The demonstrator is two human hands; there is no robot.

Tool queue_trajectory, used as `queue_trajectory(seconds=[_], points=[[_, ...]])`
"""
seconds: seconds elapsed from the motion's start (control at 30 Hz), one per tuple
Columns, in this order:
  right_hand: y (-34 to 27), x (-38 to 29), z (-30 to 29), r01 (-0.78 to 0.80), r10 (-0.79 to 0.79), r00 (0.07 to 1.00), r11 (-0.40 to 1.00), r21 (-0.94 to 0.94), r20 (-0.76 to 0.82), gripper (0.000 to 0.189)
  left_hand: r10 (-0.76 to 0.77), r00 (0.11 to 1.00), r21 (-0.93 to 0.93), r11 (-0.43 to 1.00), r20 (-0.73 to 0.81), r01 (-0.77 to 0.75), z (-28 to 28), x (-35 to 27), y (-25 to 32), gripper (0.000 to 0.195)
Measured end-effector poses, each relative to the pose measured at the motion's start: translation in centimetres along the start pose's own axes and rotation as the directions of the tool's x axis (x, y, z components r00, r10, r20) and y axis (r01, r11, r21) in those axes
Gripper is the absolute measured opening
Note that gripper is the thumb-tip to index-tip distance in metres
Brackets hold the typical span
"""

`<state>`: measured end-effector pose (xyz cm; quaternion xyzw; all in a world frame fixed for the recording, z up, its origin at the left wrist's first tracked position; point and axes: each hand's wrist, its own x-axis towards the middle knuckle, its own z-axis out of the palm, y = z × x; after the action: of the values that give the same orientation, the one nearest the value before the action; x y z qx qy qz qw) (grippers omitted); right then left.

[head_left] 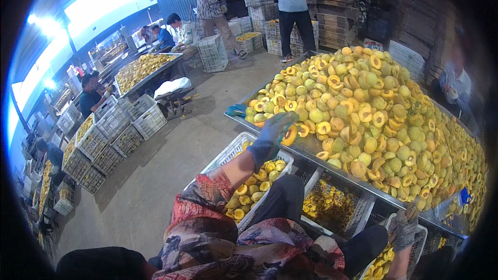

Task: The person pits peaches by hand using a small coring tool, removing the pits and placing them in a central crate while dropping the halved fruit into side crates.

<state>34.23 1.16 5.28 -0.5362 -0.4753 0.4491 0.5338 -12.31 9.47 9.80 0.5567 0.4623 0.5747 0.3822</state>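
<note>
My left hand (272,132), in a blue-grey glove, grips a halved yellow peach (289,135) with its cut face and pit hollow showing, just above the near edge of the metal table (342,169). On that table lies a large heap of halved and whole-looking peaches (365,112). My right hand (404,223), in a dirty grey glove, is by the table's near edge, above a crate with yellow pieces (379,262); its fingers are blurred, and whether they hold anything is unclear. Beside my left knee stands a white plastic crate (223,155) of peach halves (253,190).
A crate of dark pits and scraps (330,202) sits below the table edge. Blue gloves (236,110) lie on the table's left corner, a clear jug with a blue cap (451,204) at the right. Stacked crates (113,124), another fruit table (144,70) and several people are farther off.
</note>
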Motion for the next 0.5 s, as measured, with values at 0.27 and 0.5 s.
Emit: queue_trajectory(seconds=[0.27, 0.5], points=[[0.7, 0.5, 0.2, 0.021, -0.021, 1.000, 0.999, -0.025, 0.020, 0.035, -0.314, 0.944, -0.443, 0.864, -0.100, 0.241, 0.4, -0.6, 0.3, 0.035], [-3.0, -1.2, 0.8, 0.013, -0.013, 1.000, 0.999, -0.043, 0.010, 0.049, -0.111, 0.993, -0.270, 0.956, 0.037, 0.117, 0.5, -1.0, 0.8, 0.045]])
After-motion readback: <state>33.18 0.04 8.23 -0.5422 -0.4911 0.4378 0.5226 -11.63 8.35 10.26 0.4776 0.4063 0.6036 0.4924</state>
